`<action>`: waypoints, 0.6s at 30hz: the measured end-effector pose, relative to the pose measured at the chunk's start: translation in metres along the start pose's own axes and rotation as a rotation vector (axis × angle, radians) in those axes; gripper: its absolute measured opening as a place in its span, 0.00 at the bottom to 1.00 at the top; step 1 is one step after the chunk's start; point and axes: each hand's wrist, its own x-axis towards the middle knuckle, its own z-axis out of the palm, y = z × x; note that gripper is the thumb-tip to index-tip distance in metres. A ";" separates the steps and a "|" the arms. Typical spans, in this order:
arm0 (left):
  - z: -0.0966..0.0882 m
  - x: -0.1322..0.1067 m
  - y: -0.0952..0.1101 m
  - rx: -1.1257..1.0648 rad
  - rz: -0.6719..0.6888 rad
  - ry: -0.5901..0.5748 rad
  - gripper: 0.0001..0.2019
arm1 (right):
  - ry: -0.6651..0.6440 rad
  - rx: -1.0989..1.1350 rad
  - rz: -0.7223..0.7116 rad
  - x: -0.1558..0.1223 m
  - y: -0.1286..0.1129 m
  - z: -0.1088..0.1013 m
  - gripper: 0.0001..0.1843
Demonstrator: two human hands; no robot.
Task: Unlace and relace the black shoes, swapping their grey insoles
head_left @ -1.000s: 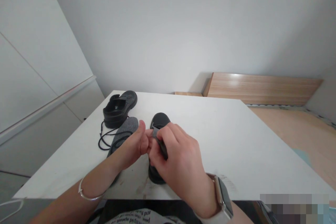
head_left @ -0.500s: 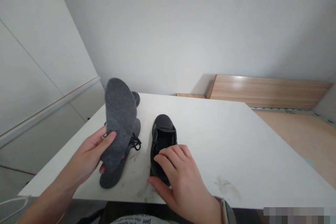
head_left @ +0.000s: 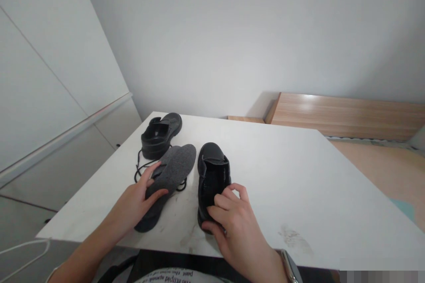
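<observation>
A grey felt-like insole lies between the thumb and fingers of my left hand, low above the table and slanting up to the right. Beneath it, the heel end of another dark grey insole shows on the tabletop. Black laces lie around these insoles, partly hidden. To their right stands a black shoe without laces, toe pointing away and its inside dark. My right hand grips this shoe at the heel, with curled fingers over the opening and thumb at the back edge.
A second black shoe stands at the far left of the white table. Dark smudges mark the surface near the front edge. Behind the table is a wall, with a wooden headboard at the right and white cabinets at the left.
My left hand has lowered the raised insole toward the table and tilted it right, uncovering the far shoe. My right hand has closed on the near shoe's heel. The view has shifted slightly.
</observation>
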 end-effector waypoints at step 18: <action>0.040 -0.005 -0.029 0.587 0.475 0.207 0.29 | 0.245 -0.256 -0.022 0.184 0.049 0.016 0.11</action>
